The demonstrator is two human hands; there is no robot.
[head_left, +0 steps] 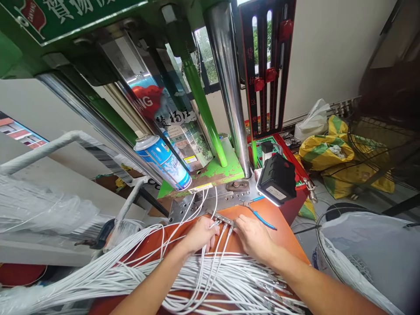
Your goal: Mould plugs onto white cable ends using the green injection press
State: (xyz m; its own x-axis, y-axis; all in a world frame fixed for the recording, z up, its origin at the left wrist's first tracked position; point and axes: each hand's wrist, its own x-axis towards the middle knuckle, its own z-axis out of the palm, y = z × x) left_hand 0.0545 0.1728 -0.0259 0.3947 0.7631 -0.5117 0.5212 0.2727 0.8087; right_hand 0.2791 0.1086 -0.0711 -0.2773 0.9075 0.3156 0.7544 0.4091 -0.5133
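At the front of the machine bed, my left hand [201, 234] is closed with its fingertips around a white cable, just at the left end of a small metal mould bar [223, 220]. My right hand [254, 236] pinches the right end of that bar. Several white cables [215, 258] hang from the bar towards me, their ends at its near edge. Fingers partly hide both ends of the bar. A large bundle of white cables [223, 280] lies across the orange tabletop [278, 223] below my hands, with metal connectors [275, 293] at its right.
Blue-handled pliers [262, 218] lie right of my hands. A spray can [164, 162] stands on the green machine plate [229, 162]. A black box [277, 179] sits at the right. Steel columns [228, 87] rise ahead. A lined bin [370, 249] and yellow sacks [328, 151] are right.
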